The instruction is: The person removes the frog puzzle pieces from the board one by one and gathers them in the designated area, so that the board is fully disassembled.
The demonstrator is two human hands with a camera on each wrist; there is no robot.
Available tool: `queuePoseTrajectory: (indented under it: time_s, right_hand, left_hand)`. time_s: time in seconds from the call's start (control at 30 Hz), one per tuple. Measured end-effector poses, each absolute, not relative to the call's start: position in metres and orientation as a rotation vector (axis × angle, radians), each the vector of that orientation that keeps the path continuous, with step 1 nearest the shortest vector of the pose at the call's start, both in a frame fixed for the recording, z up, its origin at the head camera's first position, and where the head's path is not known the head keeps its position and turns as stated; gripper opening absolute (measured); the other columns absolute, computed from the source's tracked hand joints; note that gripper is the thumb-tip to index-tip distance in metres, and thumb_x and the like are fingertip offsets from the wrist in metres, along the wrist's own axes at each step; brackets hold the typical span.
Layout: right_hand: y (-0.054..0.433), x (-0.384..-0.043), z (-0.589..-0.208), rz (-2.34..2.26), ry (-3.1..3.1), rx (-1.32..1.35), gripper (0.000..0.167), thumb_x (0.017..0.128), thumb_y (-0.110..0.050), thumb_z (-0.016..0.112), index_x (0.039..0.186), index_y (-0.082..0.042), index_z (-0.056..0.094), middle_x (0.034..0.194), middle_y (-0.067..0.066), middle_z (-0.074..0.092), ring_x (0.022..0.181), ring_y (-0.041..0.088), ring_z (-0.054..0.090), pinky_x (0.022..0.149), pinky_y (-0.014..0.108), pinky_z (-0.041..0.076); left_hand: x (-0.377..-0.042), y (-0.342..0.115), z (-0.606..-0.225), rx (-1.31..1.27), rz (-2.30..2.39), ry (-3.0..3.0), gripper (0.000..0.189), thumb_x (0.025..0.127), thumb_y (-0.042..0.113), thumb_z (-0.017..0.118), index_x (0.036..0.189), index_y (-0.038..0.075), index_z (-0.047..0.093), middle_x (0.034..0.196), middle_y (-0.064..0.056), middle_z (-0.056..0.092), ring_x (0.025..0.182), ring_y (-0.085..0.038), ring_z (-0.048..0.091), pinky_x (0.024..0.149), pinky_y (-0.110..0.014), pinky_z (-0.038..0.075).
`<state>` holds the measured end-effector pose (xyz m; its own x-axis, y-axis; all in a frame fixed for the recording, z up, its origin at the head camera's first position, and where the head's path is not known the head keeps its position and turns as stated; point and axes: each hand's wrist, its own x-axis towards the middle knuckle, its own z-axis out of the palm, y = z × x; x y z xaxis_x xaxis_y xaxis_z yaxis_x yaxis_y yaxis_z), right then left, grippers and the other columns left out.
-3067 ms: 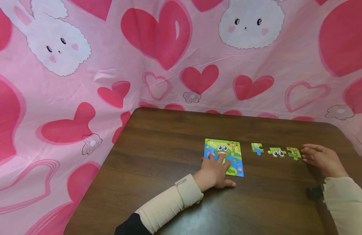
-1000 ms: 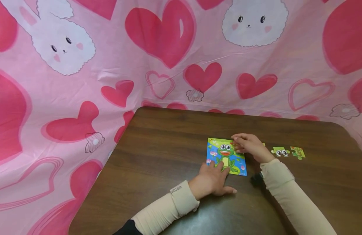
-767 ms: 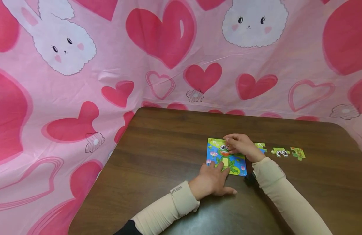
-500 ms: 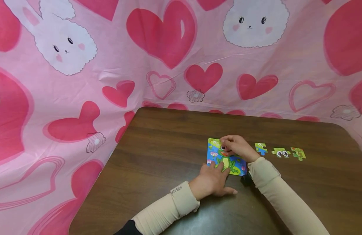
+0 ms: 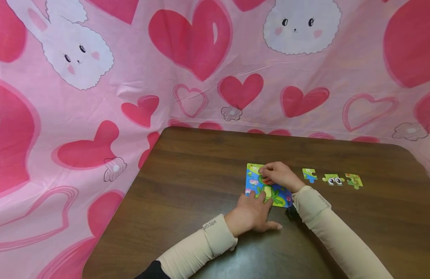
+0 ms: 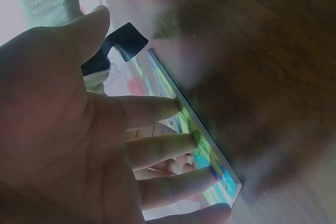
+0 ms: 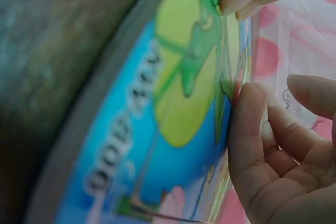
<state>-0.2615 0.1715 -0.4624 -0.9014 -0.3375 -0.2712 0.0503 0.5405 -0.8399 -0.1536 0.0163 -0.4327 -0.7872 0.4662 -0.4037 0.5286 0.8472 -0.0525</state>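
A small frog jigsaw puzzle (image 5: 253, 190) lies flat on the brown table, its blue and green picture partly covered by hands. My left hand (image 5: 251, 214) spreads its fingers over the lower left edge; in the left wrist view several fingertips rest on the board. My right hand (image 5: 282, 176) reaches over the upper part, fingertips down at the frog's face. Seen from the right wrist, one bent finger (image 7: 248, 114) touches the picture surface, and no piece shows between the fingers. To the right lie three loose pieces: a flowered corner (image 5: 309, 175), the frog's eyes (image 5: 333, 179) and a tree piece (image 5: 353, 180).
The brown wooden table (image 5: 187, 186) has rounded far corners. A pink cloth (image 5: 187, 104) with hearts and rabbit faces hangs behind it and along its left side. Beige sleeves (image 5: 314, 205) cover both wrists, and a dark device sits under the right one.
My right hand has come left from beside the loose tree piece onto the puzzle, then slid further left to the frog's face. My left hand has drawn slightly down the board.
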Motion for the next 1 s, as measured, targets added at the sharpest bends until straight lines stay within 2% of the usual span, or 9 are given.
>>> queuePoseTrajectory:
  time_s: [0.13, 0.27, 0.37, 0.5, 0.6, 0.7, 0.77, 0.9, 1.0]
  right_hand:
    - [0.168, -0.260, -0.460, -1.195, 2.464, -0.277, 0.033, 0.105, -0.025, 0.054, 0.121, -0.002, 0.071, 0.119, 0.016, 0.070, 0.092, 0.018, 0.068, 0.083, 0.037, 0.059]
    - [0.166, -0.259, -0.458, -1.104, 2.536, -0.300, 0.031, 0.104, -0.027, 0.056, 0.114, -0.005, 0.075, 0.102, 0.010, 0.073, 0.080, 0.018, 0.064, 0.077, 0.035, 0.054]
    - [0.163, -0.259, -0.458, -1.042, 2.589, -0.334, 0.028, 0.103, -0.027, 0.058, 0.096, -0.007, 0.077, 0.090, 0.004, 0.072, 0.073, 0.017, 0.060, 0.076, 0.034, 0.048]
    - [0.161, -0.258, -0.459, -0.993, 2.629, -0.368, 0.032, 0.102, -0.025, 0.060, 0.078, -0.009, 0.072, 0.081, 0.005, 0.071, 0.070, 0.016, 0.058, 0.077, 0.034, 0.047]
    - [0.160, -0.258, -0.459, -0.967, 2.648, -0.368, 0.026, 0.101, -0.024, 0.061, 0.086, -0.010, 0.077, 0.084, 0.006, 0.072, 0.072, 0.017, 0.059, 0.077, 0.035, 0.048]
    - [0.161, -0.258, -0.458, -0.951, 2.655, -0.373, 0.023, 0.100, -0.024, 0.062, 0.099, -0.009, 0.079, 0.098, 0.006, 0.075, 0.078, 0.016, 0.060, 0.077, 0.035, 0.049]
    - [0.161, -0.258, -0.458, -0.952, 2.653, -0.372, 0.022, 0.100, -0.024, 0.062, 0.105, -0.010, 0.079, 0.102, 0.005, 0.076, 0.079, 0.016, 0.060, 0.077, 0.035, 0.050]
    - [0.162, -0.258, -0.457, -0.972, 2.634, -0.383, 0.022, 0.101, -0.023, 0.062, 0.104, -0.008, 0.078, 0.090, 0.004, 0.073, 0.073, 0.017, 0.058, 0.074, 0.033, 0.048]
    - [0.162, -0.257, -0.457, -1.004, 2.619, -0.374, 0.021, 0.101, -0.022, 0.062, 0.104, -0.007, 0.077, 0.086, 0.004, 0.071, 0.071, 0.016, 0.058, 0.073, 0.032, 0.049]
  left_hand:
    - [-0.154, 0.017, -0.433, 0.740, -0.232, 2.650, 0.082, 0.087, 0.087, 0.036, 0.153, 0.040, 0.038, 0.159, 0.011, 0.037, 0.139, -0.021, 0.047, 0.103, -0.045, 0.048]
    - [-0.154, 0.018, -0.433, 0.739, -0.243, 2.653, 0.083, 0.087, 0.087, 0.036, 0.153, 0.039, 0.038, 0.158, 0.010, 0.038, 0.137, -0.021, 0.047, 0.102, -0.045, 0.048]
    - [-0.153, 0.018, -0.433, 0.733, -0.254, 2.655, 0.083, 0.086, 0.088, 0.036, 0.154, 0.040, 0.038, 0.158, 0.011, 0.038, 0.137, -0.021, 0.047, 0.101, -0.045, 0.048]
    - [-0.153, 0.019, -0.433, 0.724, -0.251, 2.657, 0.083, 0.086, 0.088, 0.036, 0.154, 0.040, 0.038, 0.159, 0.012, 0.037, 0.138, -0.022, 0.047, 0.100, -0.046, 0.049]
    - [-0.154, 0.019, -0.433, 0.717, -0.232, 2.653, 0.083, 0.086, 0.088, 0.037, 0.154, 0.040, 0.038, 0.160, 0.012, 0.036, 0.139, -0.022, 0.047, 0.099, -0.046, 0.049]
    - [-0.154, 0.020, -0.434, 0.713, -0.221, 2.649, 0.083, 0.086, 0.087, 0.037, 0.154, 0.040, 0.039, 0.160, 0.011, 0.036, 0.139, -0.023, 0.047, 0.099, -0.045, 0.049]
    - [-0.154, 0.020, -0.433, 0.711, -0.222, 2.650, 0.082, 0.086, 0.088, 0.038, 0.153, 0.041, 0.039, 0.159, 0.011, 0.037, 0.138, -0.023, 0.048, 0.098, -0.044, 0.050]
    - [-0.155, 0.021, -0.433, 0.709, -0.229, 2.659, 0.083, 0.085, 0.088, 0.038, 0.154, 0.040, 0.039, 0.159, 0.011, 0.038, 0.135, -0.023, 0.049, 0.094, -0.042, 0.051]
    - [-0.155, 0.022, -0.432, 0.709, -0.236, 2.662, 0.084, 0.085, 0.088, 0.038, 0.154, 0.040, 0.039, 0.159, 0.011, 0.037, 0.132, -0.023, 0.050, 0.091, -0.040, 0.051]
